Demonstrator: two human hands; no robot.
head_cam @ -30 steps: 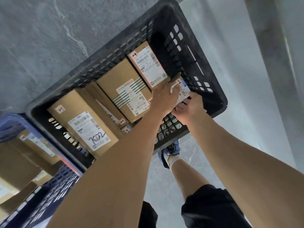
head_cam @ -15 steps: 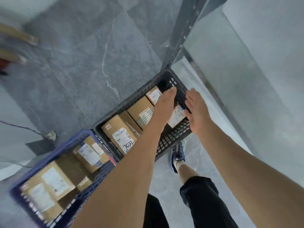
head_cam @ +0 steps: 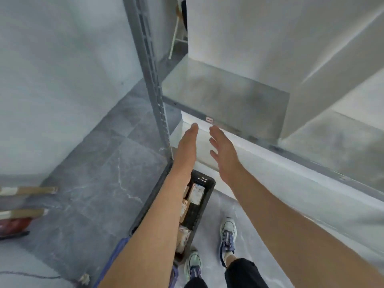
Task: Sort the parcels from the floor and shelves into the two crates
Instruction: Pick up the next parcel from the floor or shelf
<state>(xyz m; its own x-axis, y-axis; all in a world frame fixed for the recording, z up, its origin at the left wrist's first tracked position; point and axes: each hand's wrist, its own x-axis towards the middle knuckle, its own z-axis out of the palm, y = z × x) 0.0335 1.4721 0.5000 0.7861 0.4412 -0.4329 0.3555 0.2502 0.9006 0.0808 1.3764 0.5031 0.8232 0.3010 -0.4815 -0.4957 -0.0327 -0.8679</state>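
My left hand [head_cam: 187, 145] and my right hand [head_cam: 223, 149] are both raised with straight fingers and hold nothing. They hover in front of the metal shelf [head_cam: 224, 94], whose surface is bare, near a small tag [head_cam: 209, 119] on its front edge. Below my left forearm lies the black crate [head_cam: 204, 201] on the floor, with several labelled cardboard parcels [head_cam: 197, 194] inside, mostly hidden by the arm. A sliver of the blue crate [head_cam: 116, 252] shows at the lower left of the arm.
A grey slotted shelf upright [head_cam: 154, 90] stands just left of my hands. A second shelf level [head_cam: 342, 146] runs to the right. Two cardboard parcels [head_cam: 27, 191] and a red item [head_cam: 12, 225] lie on the floor at far left. My shoes [head_cam: 227, 235] stand beside the black crate.
Both hands have let go of the small parcel in the black crate and risen to the shelf. The view has swung up from the crates to the shelving.
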